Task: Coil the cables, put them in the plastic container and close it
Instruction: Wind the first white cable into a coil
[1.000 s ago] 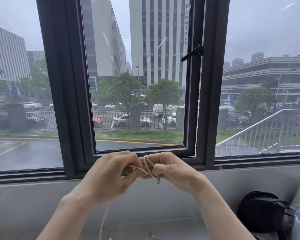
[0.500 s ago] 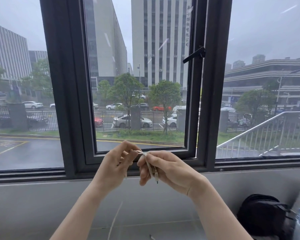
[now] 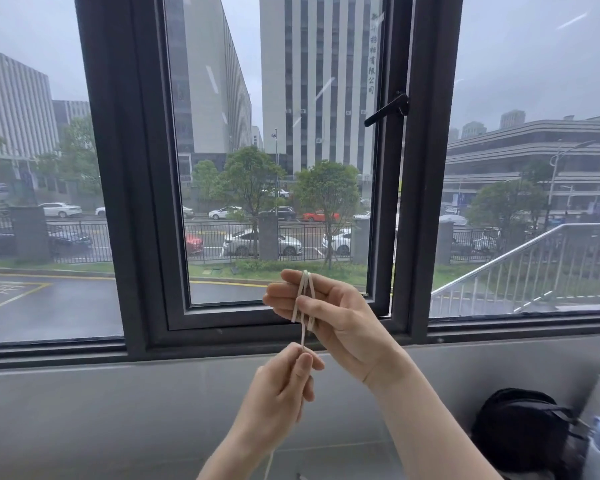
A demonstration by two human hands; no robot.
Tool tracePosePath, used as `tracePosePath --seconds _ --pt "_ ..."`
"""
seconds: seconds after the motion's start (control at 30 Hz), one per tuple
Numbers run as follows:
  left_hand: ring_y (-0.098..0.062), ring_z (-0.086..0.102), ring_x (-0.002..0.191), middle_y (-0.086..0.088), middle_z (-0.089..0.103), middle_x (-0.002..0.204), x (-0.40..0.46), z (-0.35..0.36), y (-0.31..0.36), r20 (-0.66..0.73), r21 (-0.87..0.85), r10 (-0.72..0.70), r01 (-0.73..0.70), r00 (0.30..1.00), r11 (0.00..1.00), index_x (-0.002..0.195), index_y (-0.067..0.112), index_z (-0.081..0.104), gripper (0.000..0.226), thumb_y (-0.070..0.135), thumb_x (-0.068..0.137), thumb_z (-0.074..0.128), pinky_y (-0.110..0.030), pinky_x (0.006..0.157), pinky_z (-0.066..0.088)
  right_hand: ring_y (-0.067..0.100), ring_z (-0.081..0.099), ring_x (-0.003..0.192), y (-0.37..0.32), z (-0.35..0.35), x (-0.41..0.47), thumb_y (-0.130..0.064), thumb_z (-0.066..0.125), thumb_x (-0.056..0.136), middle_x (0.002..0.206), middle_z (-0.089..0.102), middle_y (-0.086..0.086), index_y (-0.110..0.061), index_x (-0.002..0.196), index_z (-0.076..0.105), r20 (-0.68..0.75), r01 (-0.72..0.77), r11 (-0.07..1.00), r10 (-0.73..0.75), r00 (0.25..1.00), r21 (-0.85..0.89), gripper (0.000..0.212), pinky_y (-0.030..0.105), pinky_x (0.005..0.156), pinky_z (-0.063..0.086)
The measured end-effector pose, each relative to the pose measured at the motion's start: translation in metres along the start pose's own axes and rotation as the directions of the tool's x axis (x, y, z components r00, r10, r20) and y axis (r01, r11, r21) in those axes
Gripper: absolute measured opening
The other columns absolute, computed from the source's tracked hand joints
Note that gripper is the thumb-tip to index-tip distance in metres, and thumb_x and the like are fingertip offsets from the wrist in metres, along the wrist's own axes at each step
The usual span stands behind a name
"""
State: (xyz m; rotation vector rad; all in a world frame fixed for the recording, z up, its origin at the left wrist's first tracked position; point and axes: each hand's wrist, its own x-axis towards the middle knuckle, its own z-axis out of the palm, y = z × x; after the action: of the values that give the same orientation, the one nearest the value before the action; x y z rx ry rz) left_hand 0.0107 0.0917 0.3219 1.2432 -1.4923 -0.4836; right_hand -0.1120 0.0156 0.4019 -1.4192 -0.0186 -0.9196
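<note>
A wide dark-framed window (image 3: 129,202) fills the wall, its centre casement fitted with a black lever handle (image 3: 387,109). Beyond the glass, under a grey overcast sky, tall pale office towers (image 3: 312,81) stand behind green street trees (image 3: 326,188), parked cars and a dark metal fence (image 3: 80,242) along a wet road. Below the sill runs a plain grey wall (image 3: 118,410). A black fabric bag (image 3: 523,431) sits at lower right.

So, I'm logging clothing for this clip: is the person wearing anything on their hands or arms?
Nothing shows: the left hand and right hand are bare, with no gloves, rings, watch or bracelet visible, and both forearms are uncovered, with no sleeve reaching into view.
</note>
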Motion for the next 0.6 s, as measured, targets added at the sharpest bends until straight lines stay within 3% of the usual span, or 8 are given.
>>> tracePosePath --seconds 0.1,0.17,0.23,0.33,0.4,0.47,0.53,0.6 --pt "-0.004 0.052 0.050 0.010 0.059 0.056 -0.004 -0.004 0.007 0.026 0.162 0.030 -0.034 0.999 0.986 0.086 0.030 0.065 0.023 0.029 0.103 0.049 -0.022 0.053 0.044 0.030 0.069 0.121 0.004 -0.004 0.001 0.009 0.047 0.101 0.125 0.074 0.017 -0.002 0.135 0.058 -0.130 -0.008 0.992 -0.009 0.991 -0.126 0.037 0.042 0.110 0.051" --pt "-0.009 0.056 0.054 0.010 0.059 0.056 -0.003 -0.011 0.015 0.039 0.257 0.043 -0.051 0.998 0.965 0.084 0.028 0.065 0.021 0.030 0.100 0.052 -0.031 0.059 0.049 0.021 0.072 0.116 0.007 -0.006 0.001 0.009 0.048 0.101 0.121 0.077 0.010 -0.005 0.135 0.059 -0.203 -0.046 0.957 -0.013 0.979 -0.286 0.038 0.038 0.106 0.053" --pt "-0.013 0.055 0.053 0.009 0.059 0.057 -0.001 -0.020 0.023 0.032 0.369 0.073 -0.080 0.997 0.926 0.082 0.027 0.064 0.019 0.034 0.096 0.054 -0.039 0.060 0.050 0.016 0.074 0.111 0.011 -0.008 0.000 0.007 0.051 0.101 0.117 0.079 0.006 -0.007 0.133 0.062 -0.224 -0.105 0.896 0.007 0.975 -0.431 0.037 0.038 0.102 0.056" --pt "-0.013 0.049 0.051 0.008 0.057 0.055 0.004 -0.035 0.035 0.009 0.545 0.157 -0.136 0.988 0.827 0.082 0.028 0.060 0.020 0.044 0.091 0.053 -0.035 0.056 0.047 0.014 0.074 0.109 0.013 -0.008 -0.003 0.003 0.053 0.101 0.114 0.079 0.005 -0.009 0.128 0.064 -0.222 -0.185 0.824 0.074 0.972 -0.536 0.031 0.039 0.100 0.057" --pt "-0.013 0.051 0.054 0.009 0.058 0.057 0.009 -0.046 0.043 0.013 0.621 0.212 -0.174 0.977 0.764 0.085 0.031 0.058 0.019 0.048 0.090 0.051 -0.033 0.057 0.046 0.004 0.074 0.095 0.011 -0.006 -0.006 -0.004 0.053 0.104 0.101 0.078 -0.007 -0.012 0.118 0.068 -0.189 -0.216 0.783 0.127 0.974 -0.583 0.022 0.023 0.086 0.057" --pt "-0.010 0.057 0.061 0.014 0.063 0.063 0.015 -0.057 0.049 0.041 0.658 0.258 -0.221 0.965 0.720 0.088 0.033 0.059 0.017 0.049 0.091 0.054 -0.032 0.060 0.050 -0.003 0.063 0.066 0.008 -0.003 -0.010 -0.013 0.046 0.109 0.073 0.070 -0.018 -0.017 0.091 0.068 -0.125 -0.220 0.728 0.184 0.975 -0.649 0.028 0.015 0.066 0.049" --pt "-0.003 0.056 0.062 0.019 0.064 0.065 0.021 -0.067 0.053 0.060 0.660 0.293 -0.258 0.954 0.706 0.090 0.032 0.058 0.012 0.043 0.093 0.060 -0.028 0.061 0.049 0.002 0.066 0.067 0.005 0.000 -0.012 -0.021 0.037 0.112 0.078 0.075 -0.002 -0.005 0.088 0.068 -0.084 -0.233 0.698 0.242 0.967 -0.677 0.043 0.017 0.060 0.047" --pt "-0.001 0.054 0.059 0.016 0.062 0.064 0.029 -0.076 0.055 0.059 0.630 0.311 -0.277 0.949 0.726 0.089 0.033 0.055 0.011 0.038 0.094 0.063 -0.019 0.057 0.042 0.019 0.074 0.087 0.003 -0.001 -0.014 -0.026 0.032 0.113 0.098 0.077 0.022 0.007 0.109 0.067 -0.058 -0.269 0.722 0.303 0.951 -0.638 0.048 0.020 0.063 0.050"
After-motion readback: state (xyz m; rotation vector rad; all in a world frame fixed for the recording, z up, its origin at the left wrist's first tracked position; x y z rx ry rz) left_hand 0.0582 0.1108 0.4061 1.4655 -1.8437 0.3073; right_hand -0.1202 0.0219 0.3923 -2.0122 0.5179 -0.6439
